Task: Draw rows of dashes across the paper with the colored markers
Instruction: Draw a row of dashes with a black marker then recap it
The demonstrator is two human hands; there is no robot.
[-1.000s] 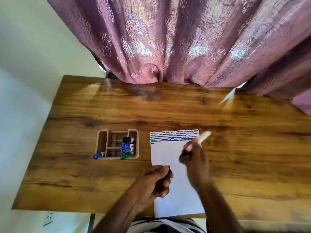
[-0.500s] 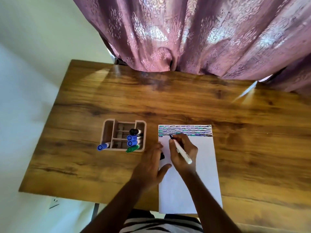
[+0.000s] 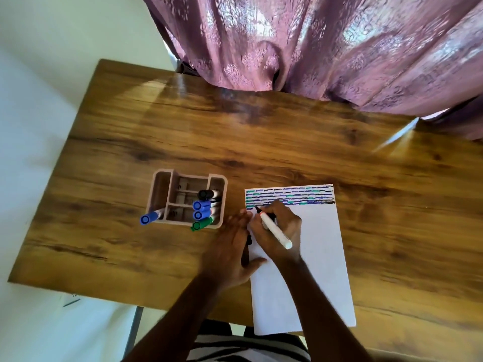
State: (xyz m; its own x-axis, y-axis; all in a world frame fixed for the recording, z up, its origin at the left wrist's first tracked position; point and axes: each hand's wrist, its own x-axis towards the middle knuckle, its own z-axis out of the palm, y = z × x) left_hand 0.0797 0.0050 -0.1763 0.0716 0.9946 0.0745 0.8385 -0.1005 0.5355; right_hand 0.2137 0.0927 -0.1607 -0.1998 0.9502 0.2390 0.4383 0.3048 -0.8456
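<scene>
A white sheet of paper (image 3: 321,252) lies on the wooden table (image 3: 261,142), with several rows of blue, green and black dashes (image 3: 300,195) across its top. My right hand (image 3: 277,228) grips a white marker (image 3: 274,229), its dark tip touching the paper at the left end, just under the rows. My left hand (image 3: 230,252) rests flat on the paper's left edge, with a small dark cap (image 3: 248,239) partly hidden under its fingers.
A pink divided holder (image 3: 167,194) stands left of the paper with blue, black and green capped markers (image 3: 202,210); one blue marker (image 3: 151,216) leans out at its left corner. A purple curtain (image 3: 313,48) hangs over the table's far edge.
My right hand brought the marker down from above the paper to its left side and set the tip under the rows. My left hand opened flat onto the paper's edge.
</scene>
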